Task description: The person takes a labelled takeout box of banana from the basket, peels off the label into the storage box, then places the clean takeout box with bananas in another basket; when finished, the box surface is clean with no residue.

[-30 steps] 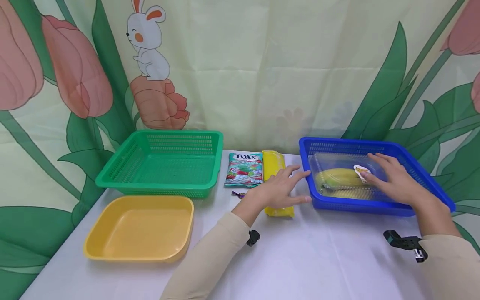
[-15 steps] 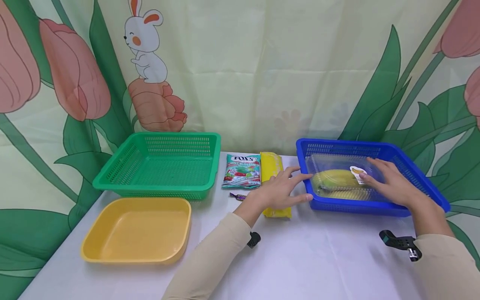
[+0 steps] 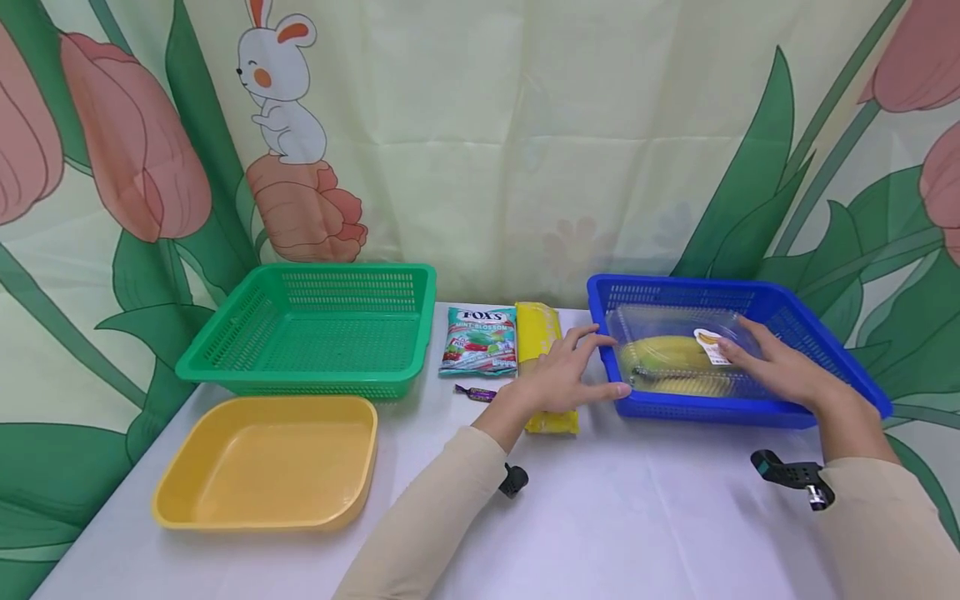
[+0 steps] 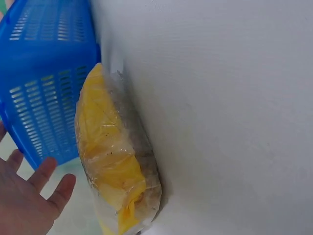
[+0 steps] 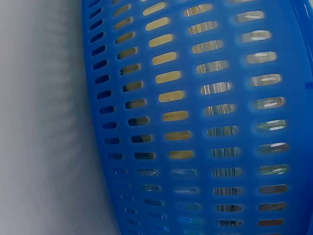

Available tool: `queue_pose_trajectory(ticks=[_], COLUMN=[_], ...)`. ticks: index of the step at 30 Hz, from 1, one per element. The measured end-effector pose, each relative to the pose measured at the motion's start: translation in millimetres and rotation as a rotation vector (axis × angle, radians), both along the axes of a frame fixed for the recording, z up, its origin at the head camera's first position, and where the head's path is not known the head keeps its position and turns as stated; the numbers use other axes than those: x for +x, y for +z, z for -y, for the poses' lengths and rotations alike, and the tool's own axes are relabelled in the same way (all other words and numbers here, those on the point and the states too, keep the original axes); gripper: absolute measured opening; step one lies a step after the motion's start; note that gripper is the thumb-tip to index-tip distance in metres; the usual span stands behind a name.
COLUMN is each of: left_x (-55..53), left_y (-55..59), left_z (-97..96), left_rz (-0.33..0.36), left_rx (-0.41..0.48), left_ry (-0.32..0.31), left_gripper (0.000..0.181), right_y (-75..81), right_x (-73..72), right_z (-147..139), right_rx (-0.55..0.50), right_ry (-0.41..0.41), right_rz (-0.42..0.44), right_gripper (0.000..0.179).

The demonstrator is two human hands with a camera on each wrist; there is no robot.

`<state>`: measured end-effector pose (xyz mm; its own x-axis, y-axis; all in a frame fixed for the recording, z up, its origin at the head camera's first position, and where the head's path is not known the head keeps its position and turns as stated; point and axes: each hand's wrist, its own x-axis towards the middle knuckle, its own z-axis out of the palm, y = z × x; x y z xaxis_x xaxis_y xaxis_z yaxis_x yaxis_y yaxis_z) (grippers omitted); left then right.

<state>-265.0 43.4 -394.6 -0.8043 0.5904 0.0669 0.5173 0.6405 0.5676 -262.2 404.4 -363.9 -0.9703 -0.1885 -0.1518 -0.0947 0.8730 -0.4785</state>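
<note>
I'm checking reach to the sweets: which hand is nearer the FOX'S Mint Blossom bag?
Left. The left hand is to the right of the FOX'S Mint Blossom bag, by the left rim of the blue basket; the right hand is farther right, at the clear plastic container.

The green basket [image 3: 345,343] at nine o'clock and the blue basket [image 3: 720,408] at three make two. There is one yellow tub [image 3: 266,467] at eight. One FOX'S Mint Blossom bag [image 3: 477,342] and one wrapped candy [image 3: 475,392] lie toward six, one yellow packet [image 3: 537,332] toward five. One clear clamshell [image 3: 675,327] holds bananas [image 3: 663,357], number unclear. The left hand [image 3: 558,379] and right hand [image 3: 787,373] make two.
</note>
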Motion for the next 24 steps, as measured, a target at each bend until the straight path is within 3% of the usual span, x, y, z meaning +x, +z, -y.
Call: queue_pose_trajectory(ticks=[8, 24], left_x=[1.5, 1.5], left_y=[0.2, 3.6], left_z=[-2.2, -0.9], left_rz=[-0.012, 0.010], left_rx=[-0.013, -0.017], left_ry=[0.026, 0.034], left_gripper=[0.091, 0.093], right_y=[4.5, 4.9], right_x=[0.9, 4.3], right_z=[-8, -20], right_rx=[-0.190, -0.440], right_ry=[-0.052, -0.144], right_rz=[0.114, 0.165], right_gripper=[0.086, 0.076])
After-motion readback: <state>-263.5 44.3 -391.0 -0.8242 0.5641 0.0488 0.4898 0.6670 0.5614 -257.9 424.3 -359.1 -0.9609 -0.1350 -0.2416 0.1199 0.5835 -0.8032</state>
